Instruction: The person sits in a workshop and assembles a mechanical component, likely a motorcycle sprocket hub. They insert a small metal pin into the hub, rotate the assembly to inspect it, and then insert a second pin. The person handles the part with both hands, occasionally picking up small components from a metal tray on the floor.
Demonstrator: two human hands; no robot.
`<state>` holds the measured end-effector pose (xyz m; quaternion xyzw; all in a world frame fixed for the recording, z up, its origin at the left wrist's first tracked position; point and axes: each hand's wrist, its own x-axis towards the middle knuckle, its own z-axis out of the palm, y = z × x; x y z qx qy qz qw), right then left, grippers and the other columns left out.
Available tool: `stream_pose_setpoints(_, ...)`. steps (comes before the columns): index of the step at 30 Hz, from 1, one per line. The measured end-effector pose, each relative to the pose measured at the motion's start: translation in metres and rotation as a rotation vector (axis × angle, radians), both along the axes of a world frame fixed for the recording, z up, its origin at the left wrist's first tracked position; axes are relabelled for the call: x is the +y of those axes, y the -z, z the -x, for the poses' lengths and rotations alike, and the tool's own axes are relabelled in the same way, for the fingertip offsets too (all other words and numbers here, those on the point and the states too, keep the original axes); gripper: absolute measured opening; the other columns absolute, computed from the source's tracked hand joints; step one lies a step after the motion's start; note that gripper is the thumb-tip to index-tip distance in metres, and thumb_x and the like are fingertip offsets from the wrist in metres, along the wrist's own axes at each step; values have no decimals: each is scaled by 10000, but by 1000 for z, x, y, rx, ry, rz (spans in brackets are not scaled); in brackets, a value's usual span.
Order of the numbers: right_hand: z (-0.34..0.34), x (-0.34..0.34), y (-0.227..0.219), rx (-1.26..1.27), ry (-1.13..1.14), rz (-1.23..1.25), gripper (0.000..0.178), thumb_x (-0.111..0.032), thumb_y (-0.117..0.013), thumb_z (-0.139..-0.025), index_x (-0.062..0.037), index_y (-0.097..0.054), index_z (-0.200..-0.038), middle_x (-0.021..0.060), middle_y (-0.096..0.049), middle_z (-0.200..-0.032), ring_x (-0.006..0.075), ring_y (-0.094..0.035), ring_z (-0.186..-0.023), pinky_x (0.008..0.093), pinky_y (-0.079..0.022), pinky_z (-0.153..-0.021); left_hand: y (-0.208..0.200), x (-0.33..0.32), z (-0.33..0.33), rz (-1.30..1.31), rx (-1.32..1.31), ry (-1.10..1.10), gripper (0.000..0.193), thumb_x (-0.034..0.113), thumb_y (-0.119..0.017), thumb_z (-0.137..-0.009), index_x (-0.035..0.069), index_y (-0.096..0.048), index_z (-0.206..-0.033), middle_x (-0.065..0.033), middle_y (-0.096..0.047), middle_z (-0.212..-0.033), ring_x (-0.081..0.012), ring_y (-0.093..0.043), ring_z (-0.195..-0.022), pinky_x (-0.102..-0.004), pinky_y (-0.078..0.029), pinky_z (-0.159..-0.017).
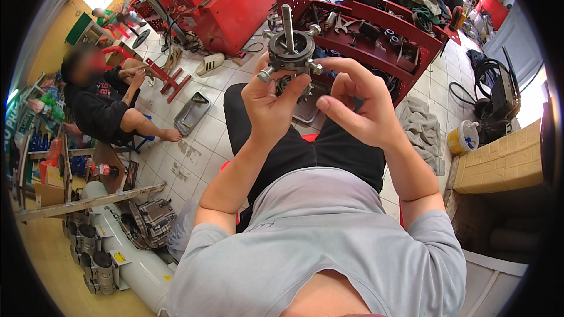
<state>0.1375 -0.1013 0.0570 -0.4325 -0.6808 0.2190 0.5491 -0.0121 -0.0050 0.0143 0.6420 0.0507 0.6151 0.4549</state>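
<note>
In front of my lap, my left hand (267,108) is closed round the underside of a round metal machine part (286,58). The part has a ring-shaped body, a rod (287,26) standing up from it, and bolt-like fittings sticking out round its side. To its right, my right hand (367,105) is open, thumb and fingers spread and curved. The right index fingertip is at the part's right-hand fitting; whether it touches cannot be made out. My left fingers hide some of the part's lower end.
A red tool cart (364,9) with spanners and sockets stands ahead. Metal trays lie on the floor, one (192,113) to the left, where a person (97,100) sits. A grey cloth (420,132) and a yellow-and-white bucket (461,138) lie to the right.
</note>
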Motion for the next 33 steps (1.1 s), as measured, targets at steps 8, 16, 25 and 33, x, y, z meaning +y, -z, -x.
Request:
stream_pose_setpoints(8, 8, 1, 1, -15, 330, -156, 211, -119, -733, -781, -44, -626, -947, -2, -517, -611, 54, -450, -483, 212, -359, -446, 0, -5, -5, 29, 2, -5, 251, -63, -716, -779, -22, -670, -1022, -98, -595, -1136, -161, -601, -989, -262, -476, -852)
stream_pose_setpoints(16, 10, 8, 9, -320, 586, -401, 167, -108, -712, -733, -62, -635, -875, 32, -580, -678, 151, -560, -508, 264, -429, -458, 6, -11, -11, -43, 160, -206, 224, 8, -773, -723, 26, -719, -940, -92, -585, -1097, -179, -575, -968, -292, -471, -823)
stream_pose_setpoints(25, 6, 8, 11, -405, 566, -389, 150, -109, -675, -750, -59, -617, -880, 50, -572, -698, 222, -548, -503, 323, -420, -473, 9, -12, -13, -99, 179, -256, 238, 17, -779, -708, 39, -723, -938, -82, -576, -1080, -178, -562, -944, -297, -459, -816)
stream_pose_setpoints(33, 4, 8, 10, -357, 503, -385, 133, -92, -660, -763, -54, -615, -882, 60, -570, -702, 231, -543, -503, 331, -411, -471, 8, -13, -13, -123, 176, -246, 227, 20, -778, -717, 16, -713, -934, -92, -575, -1063, -180, -566, -940, -292, -462, -810)
